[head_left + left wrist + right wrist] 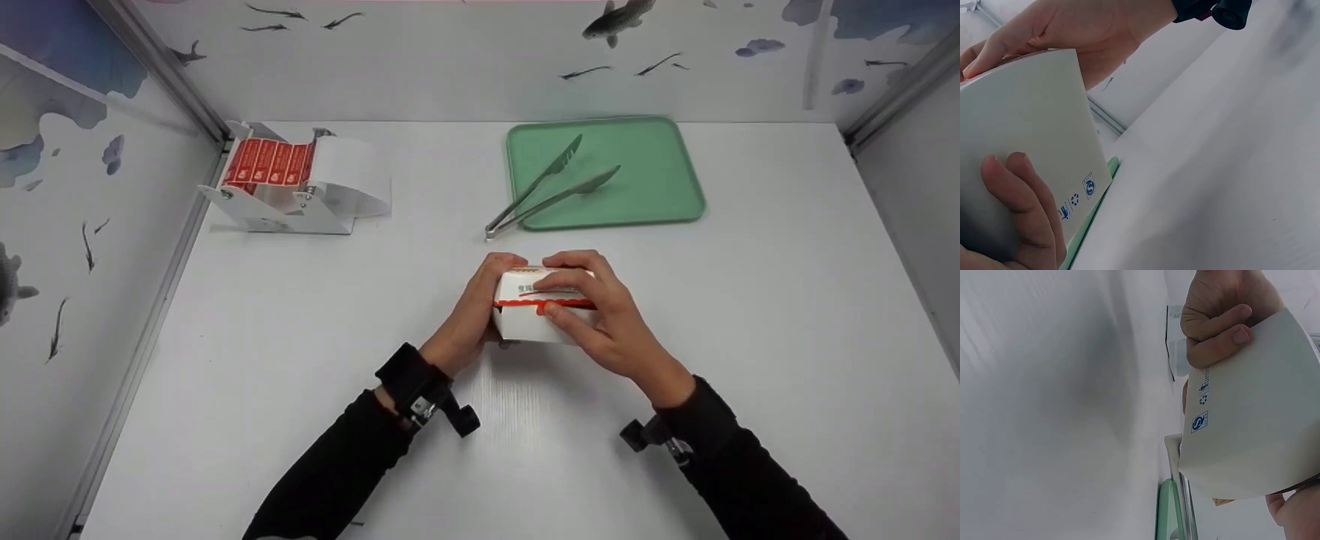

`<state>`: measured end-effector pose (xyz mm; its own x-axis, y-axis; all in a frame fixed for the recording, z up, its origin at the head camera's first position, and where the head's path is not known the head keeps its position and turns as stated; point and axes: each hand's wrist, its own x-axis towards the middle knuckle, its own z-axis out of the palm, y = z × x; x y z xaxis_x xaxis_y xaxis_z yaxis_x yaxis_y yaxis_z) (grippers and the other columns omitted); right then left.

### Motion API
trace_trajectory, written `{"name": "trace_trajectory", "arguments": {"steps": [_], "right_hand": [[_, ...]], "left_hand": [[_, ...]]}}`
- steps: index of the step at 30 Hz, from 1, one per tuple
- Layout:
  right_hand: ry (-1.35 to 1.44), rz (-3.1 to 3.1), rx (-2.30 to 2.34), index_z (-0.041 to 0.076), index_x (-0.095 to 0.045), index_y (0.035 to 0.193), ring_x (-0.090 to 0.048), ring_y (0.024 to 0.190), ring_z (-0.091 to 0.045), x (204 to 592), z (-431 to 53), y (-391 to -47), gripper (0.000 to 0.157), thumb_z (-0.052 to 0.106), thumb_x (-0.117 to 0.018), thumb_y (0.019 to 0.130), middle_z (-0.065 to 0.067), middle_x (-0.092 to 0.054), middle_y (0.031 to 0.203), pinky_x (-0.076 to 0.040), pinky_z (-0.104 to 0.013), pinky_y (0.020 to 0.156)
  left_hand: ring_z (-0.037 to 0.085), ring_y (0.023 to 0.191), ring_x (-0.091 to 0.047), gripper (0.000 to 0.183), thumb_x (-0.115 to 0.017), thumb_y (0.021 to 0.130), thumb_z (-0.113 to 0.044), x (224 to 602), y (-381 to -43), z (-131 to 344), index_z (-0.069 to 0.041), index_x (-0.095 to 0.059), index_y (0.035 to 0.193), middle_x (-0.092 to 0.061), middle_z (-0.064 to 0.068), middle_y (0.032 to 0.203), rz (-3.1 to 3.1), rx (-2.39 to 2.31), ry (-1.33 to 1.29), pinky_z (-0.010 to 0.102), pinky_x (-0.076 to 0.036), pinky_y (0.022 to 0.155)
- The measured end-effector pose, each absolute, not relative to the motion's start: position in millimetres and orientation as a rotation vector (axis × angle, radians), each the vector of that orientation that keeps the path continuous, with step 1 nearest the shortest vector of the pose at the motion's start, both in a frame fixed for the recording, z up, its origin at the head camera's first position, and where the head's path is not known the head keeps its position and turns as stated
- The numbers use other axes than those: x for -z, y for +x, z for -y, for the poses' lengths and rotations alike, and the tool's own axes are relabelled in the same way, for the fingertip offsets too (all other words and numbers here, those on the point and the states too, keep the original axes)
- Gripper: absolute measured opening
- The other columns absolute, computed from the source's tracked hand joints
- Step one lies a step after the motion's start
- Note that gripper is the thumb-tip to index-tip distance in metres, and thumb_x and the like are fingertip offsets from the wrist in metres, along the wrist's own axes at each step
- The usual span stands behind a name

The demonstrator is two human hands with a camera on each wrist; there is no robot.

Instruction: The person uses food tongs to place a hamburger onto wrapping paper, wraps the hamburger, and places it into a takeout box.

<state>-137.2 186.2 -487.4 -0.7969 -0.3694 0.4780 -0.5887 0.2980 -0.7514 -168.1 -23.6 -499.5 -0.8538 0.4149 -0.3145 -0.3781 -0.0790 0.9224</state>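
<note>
A white paper food box (525, 324) with a red-edged lid is held in front of the tray, its shadow on the table below. My left hand (466, 311) grips its left side, and in the left wrist view the fingers (1030, 211) curl under its base. Over the lid bends my right hand (611, 322), fingertips on top and thumb at the red tab of the front edge. Small blue printed marks show on the plain white face of the box (1252, 410) in the right wrist view. The contents are hidden.
Behind the box lies a green tray (645, 195), with metal tongs (544, 180) spread partly across it, their hinge end over the near-left edge. A white label dispenser (300, 214) with red labels (268, 163) stands at the back left. Panels with painted fish enclose the table.
</note>
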Motion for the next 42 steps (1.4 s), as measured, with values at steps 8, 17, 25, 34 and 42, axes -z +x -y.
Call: {"name": "trace_trajectory", "arguments": {"steps": [8, 17, 25, 34, 42], "right_hand": [[0.831, 2.319, -1.566, 0.015, -0.075, 0.121, -0.056, 0.133, -0.022, 487.7, -185.3, -135.4, 0.029, 0.0, -0.074, 0.096, -0.011, -0.061, 0.14, -0.046, -0.026, 0.11], [0.832, 2.289, -1.541, 0.013, -0.075, 0.12, -0.057, 0.131, -0.022, 484.8, -185.2, -136.9, 0.029, 0.0, -0.074, 0.094, -0.011, -0.062, 0.138, -0.047, -0.027, 0.11], [0.849, 2.291, -1.524, 0.012, -0.074, 0.121, -0.058, 0.131, -0.023, 488.3, -189.1, -137.7, 0.029, 0.003, -0.074, 0.093, -0.011, -0.062, 0.139, -0.048, -0.026, 0.109], [0.906, 2.29, -1.496, 0.013, -0.075, 0.121, -0.059, 0.131, -0.024, 492.0, -192.7, -139.9, 0.031, 0.001, -0.075, 0.092, -0.013, -0.061, 0.139, -0.048, -0.024, 0.108], [1.022, 2.252, -1.39, 0.014, -0.077, 0.124, -0.059, 0.136, -0.029, 495.0, -199.6, -140.9, 0.032, 0.001, -0.074, 0.095, -0.02, -0.058, 0.146, -0.05, -0.022, 0.109]], "left_hand": [[0.017, 0.064, -0.062, 0.069, -0.045, 0.097, -0.08, 504.4, -165.6, 28.3, -0.026, -0.047, 0.139, -0.072, 0.003, 0.094, -1.617, -1.987, 0.13, 0.029, -0.048, 0.05], [0.023, 0.1, -0.067, 0.12, -0.092, 0.066, -0.073, 509.8, -163.6, 39.3, -0.027, -0.028, 0.157, -0.053, 0.009, 0.141, -1.502, -1.968, 0.3, 0.036, -0.059, 0.064], [0.023, 0.109, -0.066, 0.112, -0.094, 0.072, -0.057, 510.8, -164.9, 45.6, -0.032, -0.027, 0.159, -0.047, 0.007, 0.151, -1.454, -1.934, 0.338, 0.037, -0.062, 0.073], [0.02, 0.103, -0.068, 0.089, -0.083, 0.086, -0.03, 514.5, -164.2, 46.1, -0.029, -0.03, 0.158, -0.048, 0.006, 0.15, -1.422, -1.943, 0.311, 0.034, -0.061, 0.073], [0.016, 0.097, -0.066, 0.091, -0.076, 0.086, -0.032, 518.7, -164.1, 42.7, -0.021, -0.026, 0.161, -0.052, 0.003, 0.141, -1.449, -1.926, 0.259, 0.033, -0.056, 0.075]]}}
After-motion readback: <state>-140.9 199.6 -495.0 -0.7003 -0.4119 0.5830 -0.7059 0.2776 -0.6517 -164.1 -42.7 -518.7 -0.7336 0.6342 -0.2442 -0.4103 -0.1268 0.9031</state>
